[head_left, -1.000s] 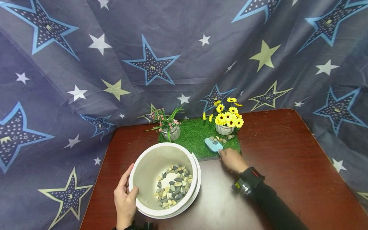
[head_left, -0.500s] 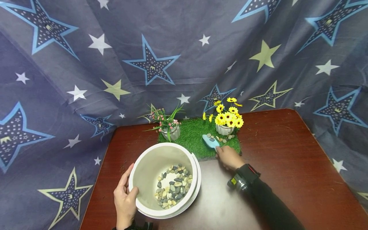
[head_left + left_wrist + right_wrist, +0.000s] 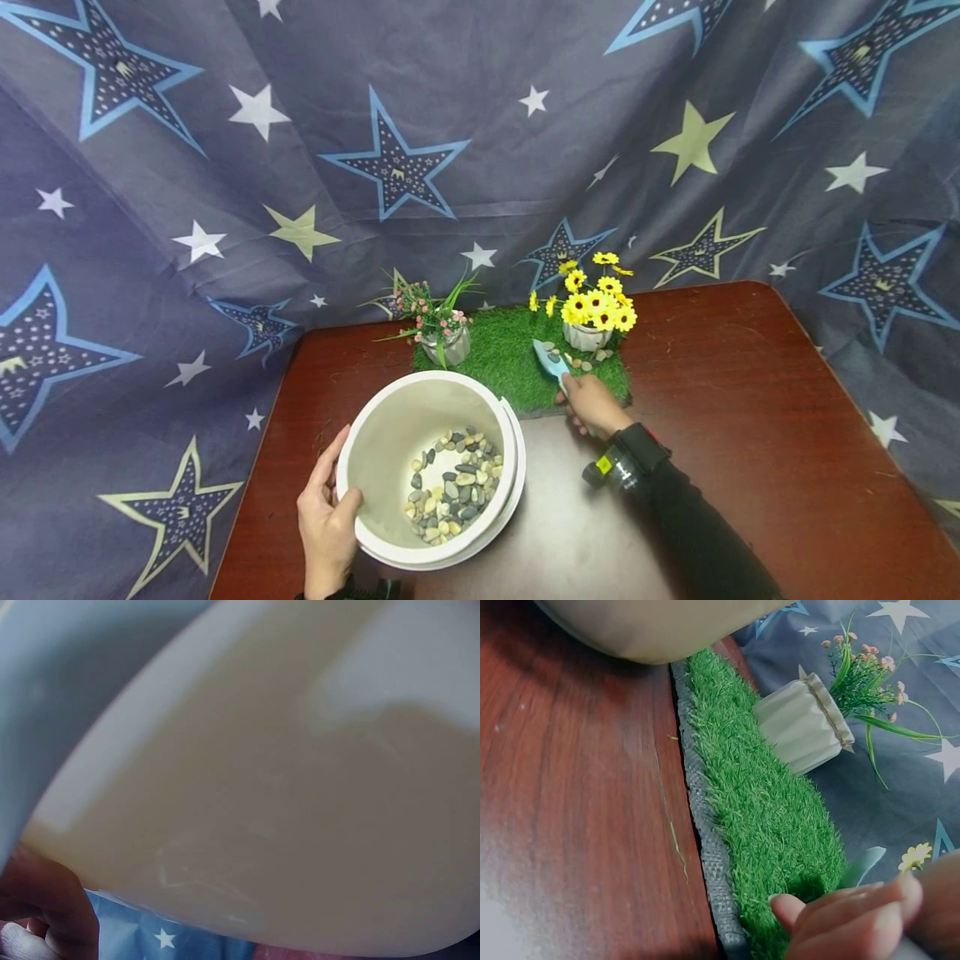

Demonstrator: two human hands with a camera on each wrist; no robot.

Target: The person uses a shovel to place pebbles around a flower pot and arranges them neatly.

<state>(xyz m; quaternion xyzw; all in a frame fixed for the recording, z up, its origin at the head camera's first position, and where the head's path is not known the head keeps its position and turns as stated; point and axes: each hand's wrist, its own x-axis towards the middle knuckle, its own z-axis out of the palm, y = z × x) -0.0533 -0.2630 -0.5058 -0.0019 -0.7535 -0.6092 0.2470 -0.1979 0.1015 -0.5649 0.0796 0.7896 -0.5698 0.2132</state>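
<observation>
My left hand (image 3: 328,521) grips the side of a white bucket (image 3: 378,454), its thumb over the rim. The bucket tips toward me, and many pebbles (image 3: 450,492) lie on its bottom. In the left wrist view the bucket wall (image 3: 285,810) fills most of the picture. My right hand (image 3: 596,406) holds a small light-blue shovel (image 3: 550,361) by its handle over the artificial grass mat (image 3: 510,375). A few pebbles show at the blade's far edge; whether they lie on it or beside it I cannot tell. More stones (image 3: 588,362) lie before the yellow flowers' pot.
A white pot (image 3: 587,336) with yellow flowers stands at the mat's right. Another white pot (image 3: 447,346) with pink flowers stands at its left. All sits on a reddish-brown table (image 3: 750,400), before a star-patterned cloth (image 3: 495,167).
The shovel and my right hand have moved a little left and away from me. The blade has turned and looks narrower. My left hand and the bucket have stayed in place.
</observation>
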